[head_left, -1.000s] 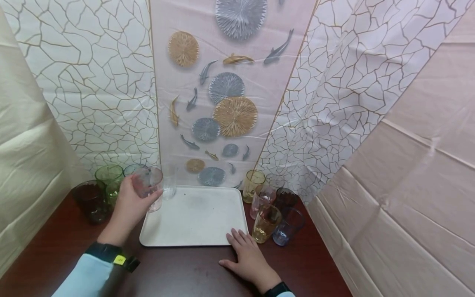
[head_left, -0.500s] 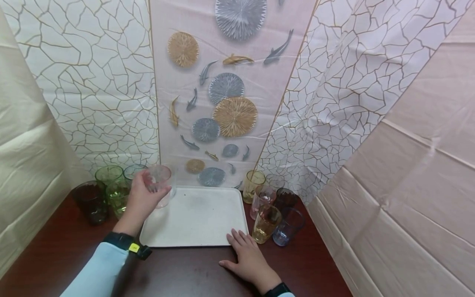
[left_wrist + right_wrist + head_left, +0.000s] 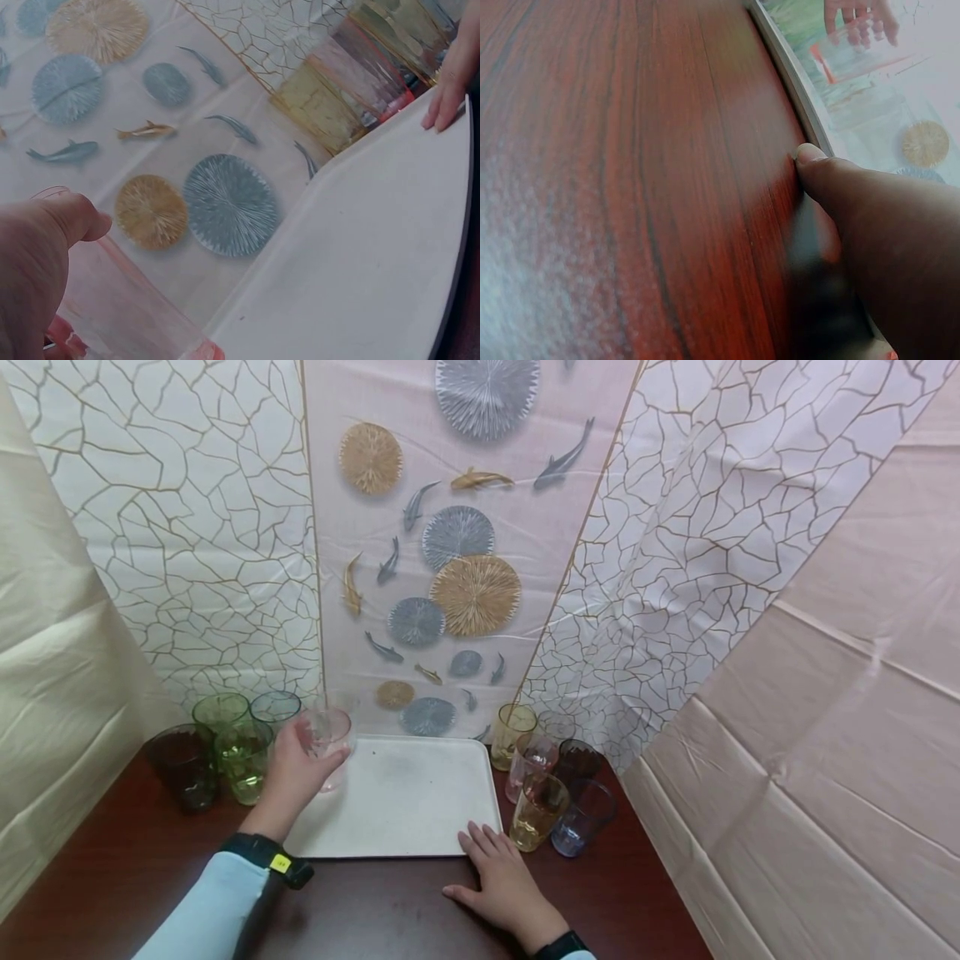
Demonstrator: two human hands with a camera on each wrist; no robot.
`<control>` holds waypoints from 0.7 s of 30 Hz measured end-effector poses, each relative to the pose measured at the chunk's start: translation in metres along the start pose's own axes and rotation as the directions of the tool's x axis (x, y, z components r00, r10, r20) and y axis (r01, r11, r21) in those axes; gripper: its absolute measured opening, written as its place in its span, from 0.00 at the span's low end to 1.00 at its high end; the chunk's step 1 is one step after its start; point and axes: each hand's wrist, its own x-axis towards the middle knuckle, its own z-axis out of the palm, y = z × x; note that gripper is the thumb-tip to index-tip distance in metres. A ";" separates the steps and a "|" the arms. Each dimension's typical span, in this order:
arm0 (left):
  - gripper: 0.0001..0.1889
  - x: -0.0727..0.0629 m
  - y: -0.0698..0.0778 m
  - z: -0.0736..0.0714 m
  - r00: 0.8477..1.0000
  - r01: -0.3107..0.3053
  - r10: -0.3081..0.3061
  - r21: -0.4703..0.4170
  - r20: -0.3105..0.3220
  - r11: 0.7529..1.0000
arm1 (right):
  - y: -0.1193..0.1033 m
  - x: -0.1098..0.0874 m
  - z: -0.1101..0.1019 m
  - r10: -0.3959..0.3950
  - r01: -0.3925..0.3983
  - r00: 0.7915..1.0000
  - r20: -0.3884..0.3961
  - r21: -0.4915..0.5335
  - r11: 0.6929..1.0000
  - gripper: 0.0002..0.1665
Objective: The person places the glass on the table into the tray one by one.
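My left hand grips a clear pink glass by its side, upright over the left part of a white tray. The left wrist view shows the thumb against the upper part of the pink glass; the other fingers are mostly hidden. At the tray's near right corner rests my right hand, its fingers extended onto the rim and its thumb on the near side. From the right wrist, the thumb lies along the tray edge. A colourless glass is partly hidden behind the pink one.
Left of the tray stand a dark glass, green glasses and a bluish glass. To its right are several more, among them an amber glass, a blue glass and a yellow glass. Patterned cloth hangs behind.
My left hand has carried the pink glass rightward, from the tray's left edge to over the tray, and lowered it slightly in the last half second. The right hand stays put.
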 end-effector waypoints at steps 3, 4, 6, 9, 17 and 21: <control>0.56 0.000 -0.005 0.003 1.000 0.000 0.000 -0.012 0.012 1.000 | 0.000 0.000 -0.001 0.001 -0.001 1.000 0.001 0.000 1.000 0.57; 0.56 0.000 -0.006 0.004 1.000 0.000 0.000 -0.012 0.014 1.000 | 0.000 0.000 -0.001 0.001 -0.001 1.000 0.002 0.000 1.000 0.57; 0.56 0.000 -0.009 0.005 1.000 0.000 0.001 -0.010 0.017 1.000 | 0.000 0.000 0.000 0.004 -0.004 1.000 0.004 -0.002 1.000 0.57; 0.54 0.000 -0.013 0.007 1.000 0.000 0.000 -0.005 0.017 1.000 | 0.000 0.000 0.000 0.007 -0.007 1.000 0.005 -0.002 1.000 0.57; 0.54 -0.002 -0.021 0.015 1.000 -0.001 0.001 -0.017 0.017 1.000 | 0.000 0.000 0.001 0.012 -0.012 1.000 0.006 0.000 1.000 0.57; 0.54 -0.001 -0.025 0.017 1.000 -0.012 0.012 -0.020 0.012 1.000 | -0.001 -0.001 -0.001 0.008 -0.008 1.000 0.009 0.002 1.000 0.57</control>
